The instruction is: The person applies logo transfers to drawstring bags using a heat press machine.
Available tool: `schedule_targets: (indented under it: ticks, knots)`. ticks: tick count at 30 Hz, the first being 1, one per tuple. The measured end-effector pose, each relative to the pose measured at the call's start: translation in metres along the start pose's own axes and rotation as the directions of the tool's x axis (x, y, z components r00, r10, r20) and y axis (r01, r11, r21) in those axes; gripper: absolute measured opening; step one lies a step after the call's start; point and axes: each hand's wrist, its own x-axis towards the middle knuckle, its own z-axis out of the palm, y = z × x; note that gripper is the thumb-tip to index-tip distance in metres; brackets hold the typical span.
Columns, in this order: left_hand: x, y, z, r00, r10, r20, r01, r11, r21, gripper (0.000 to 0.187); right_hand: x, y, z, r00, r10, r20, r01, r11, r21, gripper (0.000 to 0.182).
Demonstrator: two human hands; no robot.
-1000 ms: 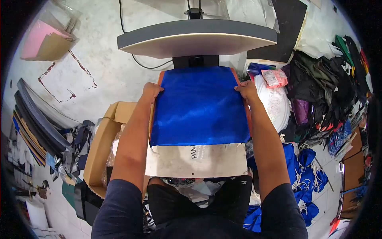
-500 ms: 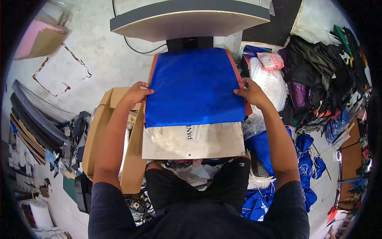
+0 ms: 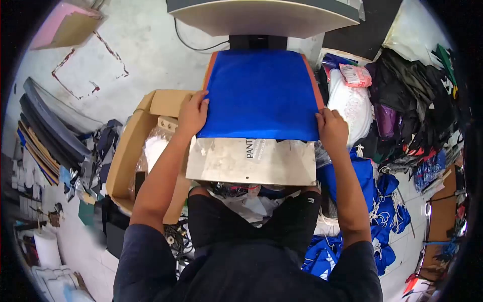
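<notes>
A blue cloth [image 3: 261, 95] with an orange layer showing along its left and right sides lies over a flat pale board [image 3: 216, 161] with dark printed letters. My left hand [image 3: 193, 113] is at the cloth's left edge, with its fingers pressed together on the border. At the right edge, a little lower, my right hand [image 3: 332, 130] pinches the border with curled fingers. The cloth is spread flat between both hands, and its near edge crosses the board.
Beyond the cloth stands a curved grey-and-white machine part [image 3: 261, 17]. An open cardboard box [image 3: 118, 171] is on the left. On the right are a white bundle [image 3: 347, 108], dark garments [image 3: 402, 85] and blue bags with white cords [image 3: 387, 216].
The view has shifted, so most things appear further right and higher. My left hand has turned over more of the cloth's edge, and my right hand's fingers have curled more.
</notes>
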Motion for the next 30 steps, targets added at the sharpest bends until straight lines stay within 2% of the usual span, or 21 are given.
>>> schedule_targets:
  ticks: [2,3,5,6,8,10,11,12,13,14,16,17,18,21,23,24,25,26,28,29,30]
  knots:
    - [0.005,-0.004,-0.001,0.961,0.274,-0.029,-0.271,0.960,0.072,0.044,0.000,-0.020,-0.008,1.000,-0.013,-0.028,0.014,1.000,0.021,0.030]
    - [0.002,-0.007,-0.001,0.976,0.211,0.049,-0.215,0.973,0.089,0.048,-0.004,-0.024,-0.004,1.000,-0.016,-0.018,0.016,1.000,0.026,0.030]
    - [0.000,-0.011,0.006,0.984,0.158,0.079,-0.162,0.986,0.044,0.047,-0.011,-0.032,0.005,0.945,-0.320,-0.067,0.320,0.947,-0.012,0.042]
    - [-0.002,-0.016,0.009,0.988,0.113,0.106,-0.114,0.993,0.001,0.046,-0.014,-0.033,0.006,0.942,-0.330,-0.057,0.331,0.944,0.003,0.042]
    - [-0.002,-0.028,0.004,0.991,0.091,0.096,-0.089,0.996,-0.019,0.046,-0.019,-0.028,0.005,0.963,-0.216,0.159,0.224,0.974,-0.034,0.048]
    - [-0.003,-0.040,-0.024,0.986,-0.016,0.168,0.078,0.924,-0.375,0.046,-0.027,-0.014,0.006,0.970,-0.160,0.183,0.159,0.987,0.020,0.049]
    - [-0.012,-0.052,-0.039,0.985,-0.149,0.085,0.170,0.907,-0.385,0.041,-0.037,-0.008,0.005,0.982,-0.151,0.113,0.149,0.988,0.027,0.046]
    - [-0.021,-0.078,-0.052,0.980,-0.186,0.066,0.197,0.908,-0.369,0.041,-0.041,-0.008,-0.011,0.983,-0.172,0.063,0.159,0.971,0.178,0.042]
    - [-0.029,-0.112,-0.064,0.969,-0.248,-0.021,0.220,0.894,-0.390,0.037,-0.053,0.001,-0.013,0.983,-0.179,-0.027,0.181,0.966,0.182,0.039]
    - [-0.041,-0.141,-0.076,0.947,-0.305,-0.102,0.238,0.878,-0.415,0.032,-0.070,0.002,-0.022,0.993,-0.107,-0.043,0.113,0.972,0.206,0.036]
    - [-0.079,-0.194,-0.093,0.882,-0.427,-0.200,0.299,0.834,-0.463,0.029,-0.111,0.033,-0.024,0.986,-0.135,-0.093,0.149,0.975,0.166,0.030]
    - [-0.103,-0.237,-0.096,0.829,-0.517,-0.213,0.442,0.840,-0.316,0.031,-0.132,0.032,-0.029,0.978,-0.145,-0.152,0.163,0.980,0.115,0.027]
    - [-0.122,-0.265,-0.099,0.765,-0.599,-0.237,0.576,0.800,-0.165,0.033,-0.156,0.032,-0.029,0.988,-0.037,-0.152,0.071,0.973,0.220,0.025]
    - [-0.181,-0.300,-0.086,0.784,-0.610,-0.114,0.621,0.772,0.138,0.043,-0.235,0.038,-0.009,0.972,0.224,-0.072,-0.180,0.906,0.384,0.020]
    - [-0.203,-0.321,-0.068,0.779,-0.626,-0.040,0.619,0.757,0.210,0.049,-0.285,0.029,0.009,0.967,0.241,0.085,-0.253,0.853,0.457,0.016]
    - [-0.202,-0.318,-0.058,0.760,-0.650,-0.002,0.632,0.738,0.236,0.053,-0.308,0.025,0.021,0.978,0.189,0.092,-0.210,0.858,0.469,0.014]
    - [-0.202,-0.319,-0.050,0.750,-0.662,0.001,0.631,0.716,0.299,0.064,-0.309,-0.015,0.005,0.927,0.273,0.257,-0.358,0.847,0.392,0.012]
    - [-0.194,-0.299,-0.050,0.654,-0.757,0.014,0.689,0.603,0.402,0.076,-0.314,-0.026,0.005,0.929,0.268,0.256,-0.352,0.851,0.389,0.012]
    - [-0.187,-0.301,-0.041,0.591,-0.806,-0.038,0.738,0.521,0.429,0.081,-0.324,-0.034,0.005,0.937,0.074,0.343,-0.200,0.916,0.349,0.013]
    - [-0.180,-0.303,-0.038,0.596,-0.803,-0.032,0.737,0.530,0.419,0.081,-0.324,-0.035,0.005,0.928,0.105,0.357,-0.235,0.909,0.345,0.012]
    - [-0.175,-0.303,-0.037,0.543,-0.839,-0.032,0.763,0.477,0.436,0.081,-0.325,-0.034,0.005,0.930,0.109,0.352,-0.234,0.913,0.334,0.012]
